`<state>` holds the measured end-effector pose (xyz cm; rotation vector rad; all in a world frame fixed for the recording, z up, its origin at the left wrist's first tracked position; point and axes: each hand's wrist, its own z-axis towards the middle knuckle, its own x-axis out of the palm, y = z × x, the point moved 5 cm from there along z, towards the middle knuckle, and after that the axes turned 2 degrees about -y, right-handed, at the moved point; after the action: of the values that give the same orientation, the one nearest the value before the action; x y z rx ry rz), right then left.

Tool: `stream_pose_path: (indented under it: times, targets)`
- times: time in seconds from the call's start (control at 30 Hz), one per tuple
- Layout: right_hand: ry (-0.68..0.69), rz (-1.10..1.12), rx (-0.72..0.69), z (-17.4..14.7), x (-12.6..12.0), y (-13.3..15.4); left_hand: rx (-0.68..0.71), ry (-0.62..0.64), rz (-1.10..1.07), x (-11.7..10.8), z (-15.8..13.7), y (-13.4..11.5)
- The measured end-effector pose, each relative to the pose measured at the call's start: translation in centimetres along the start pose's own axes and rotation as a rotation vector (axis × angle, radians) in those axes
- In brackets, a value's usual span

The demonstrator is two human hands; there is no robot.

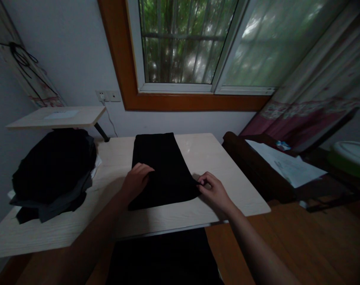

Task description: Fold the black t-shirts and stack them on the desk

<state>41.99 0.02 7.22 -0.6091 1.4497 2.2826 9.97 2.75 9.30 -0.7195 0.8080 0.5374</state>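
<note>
A black cloth (162, 158), perhaps a folded garment, lies in a flat, roughly four-sided shape on the pale wooden table (174, 217). My right hand (214, 190) pinches its right edge near the front corner, drawing that edge out to a small point. Across the left side of the cloth rests my left hand (136, 180), its fingers stretched over the fabric and pointing right. Its thumb is partly hidden. Dark folds and seams are hard to make out in the dim light.
To the left, a heap of dark clothes (55, 170) sits beneath a small raised shelf (87, 114) with a paper on it. A brown armrest-like piece (251, 174) with white sheets (286, 166) stands right of the table. Behind are a window and a wall socket (107, 95).
</note>
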Motion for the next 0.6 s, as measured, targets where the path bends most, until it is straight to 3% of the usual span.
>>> stream_pose_path:
  times: [0.13,0.23,0.43,0.6]
  targets:
    - [0.09,-0.037,-0.195,-0.6,0.4,2.5,0.118,-0.011,-0.016,-2.5,-3.0,0.4]
    - [0.231,-0.089,-0.266,-1.2,1.5,3.8,0.089,0.008,0.035,-3.2,-5.6,1.4]
    - [0.462,-0.234,-0.333,-2.0,4.4,4.3,-0.071,0.165,-0.106,-1.5,-8.9,2.9]
    - [0.469,-0.242,-0.331,-1.8,4.6,4.4,-0.133,0.173,-0.272,-1.1,-8.8,3.0]
